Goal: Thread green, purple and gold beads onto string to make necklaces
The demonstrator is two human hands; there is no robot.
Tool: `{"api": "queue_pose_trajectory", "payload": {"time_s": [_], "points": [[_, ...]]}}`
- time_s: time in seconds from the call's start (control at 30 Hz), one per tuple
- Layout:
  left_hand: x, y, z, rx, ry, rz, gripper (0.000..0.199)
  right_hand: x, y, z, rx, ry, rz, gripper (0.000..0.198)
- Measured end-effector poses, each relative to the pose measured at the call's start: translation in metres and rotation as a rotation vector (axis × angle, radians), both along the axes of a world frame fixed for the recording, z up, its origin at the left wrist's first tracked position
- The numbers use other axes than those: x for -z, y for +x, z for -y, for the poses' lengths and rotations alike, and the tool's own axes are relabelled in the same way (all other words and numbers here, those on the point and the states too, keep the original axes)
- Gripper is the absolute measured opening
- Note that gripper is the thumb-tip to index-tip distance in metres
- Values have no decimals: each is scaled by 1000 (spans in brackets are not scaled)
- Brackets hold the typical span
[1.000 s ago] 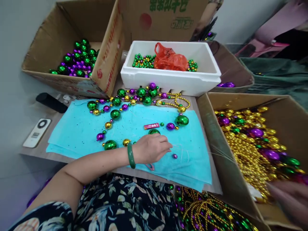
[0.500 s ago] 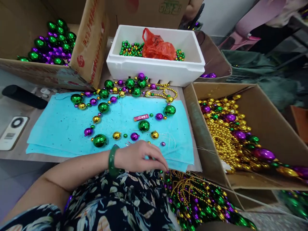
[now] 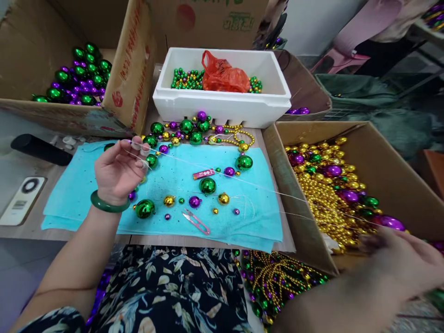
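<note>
Above the left part of the blue cloth (image 3: 86, 194), my left hand (image 3: 120, 169) is raised, fingertips pinched on a thin clear thread (image 3: 222, 172). White wraps cover some of its fingertips. Rightward the thread stretches taut to my right hand (image 3: 405, 259), which is motion-blurred over the box of gold beads; its fingers are smeared, but the thread runs up to it. Pink-handled thread snips (image 3: 197, 223) lie on the cloth. Around them sit a green ball bead (image 3: 144, 209), a gold bead (image 3: 169, 200), a purple bead (image 3: 194, 201) and another green bead (image 3: 207, 186).
A white foam box (image 3: 222, 104) with small beads and a red plastic bag (image 3: 225, 76) stands behind. Cardboard boxes (image 3: 128, 74) flank it, one at right (image 3: 301, 217) full of gold beads. A phone-like white device (image 3: 22, 203) and black cylinder (image 3: 41, 149) lie left.
My left hand has risen from the cloth's front edge to the upper left, with thread in its fingers. My right hand has come into view at right. The snips are now uncovered.
</note>
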State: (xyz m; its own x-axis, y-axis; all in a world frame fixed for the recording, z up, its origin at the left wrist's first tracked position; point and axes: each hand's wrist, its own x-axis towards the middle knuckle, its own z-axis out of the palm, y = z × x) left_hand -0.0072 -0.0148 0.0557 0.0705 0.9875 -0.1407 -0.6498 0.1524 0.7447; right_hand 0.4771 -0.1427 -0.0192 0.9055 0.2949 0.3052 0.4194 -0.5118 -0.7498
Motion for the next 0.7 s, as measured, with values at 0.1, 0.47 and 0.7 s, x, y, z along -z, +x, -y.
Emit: {"api": "queue_pose_trajectory", "payload": {"time_s": [0.1,0.47,0.7], "points": [[6,22,0,109,53,-246,11,-19,-39,-7,-106,-166,101,15],[-14,138,2,400,894,-1286,20,-48,-196,-79,-1192,221,-759,24],[-3,137,-62,411,664,-1190,20,-69,-162,-89,-948,214,-212,8]]}}
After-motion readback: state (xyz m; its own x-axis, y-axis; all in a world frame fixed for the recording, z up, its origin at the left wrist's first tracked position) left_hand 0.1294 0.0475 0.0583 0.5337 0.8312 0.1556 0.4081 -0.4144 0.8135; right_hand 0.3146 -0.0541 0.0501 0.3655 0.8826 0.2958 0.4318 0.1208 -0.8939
